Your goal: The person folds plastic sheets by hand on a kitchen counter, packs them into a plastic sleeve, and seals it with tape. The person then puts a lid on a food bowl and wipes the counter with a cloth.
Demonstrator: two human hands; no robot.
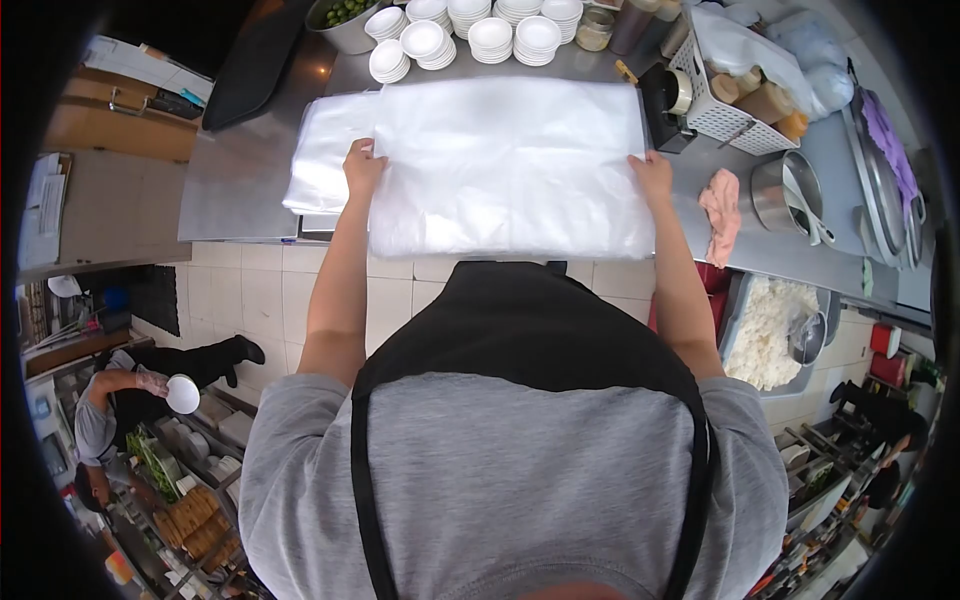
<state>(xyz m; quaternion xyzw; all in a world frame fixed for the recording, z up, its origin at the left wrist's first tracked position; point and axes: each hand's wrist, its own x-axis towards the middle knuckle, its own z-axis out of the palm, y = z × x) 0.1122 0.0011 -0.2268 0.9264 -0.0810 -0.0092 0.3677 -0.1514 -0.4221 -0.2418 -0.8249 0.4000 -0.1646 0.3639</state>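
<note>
A wide stack of translucent white plastic sheets (510,165) lies on the steel counter, its front part reaching over the edge towards my apron. My left hand (364,170) grips the left edge of this stack, thumb on top. On the opposite side, my right hand (653,180) pinches the right edge between thumb and fingers. A second pile of plastic sheets (325,150) sits to the left, partly under the first. The undersides of both hands' grips are hidden.
Stacks of small white bowls (490,38) stand behind the sheets. On the right are a white basket (715,115) with bottles, a pink cloth (720,215) and a metal pot (785,190). A tub of rice-like white food (770,330) stands lower right. A co-worker (100,410) holds a white bowl.
</note>
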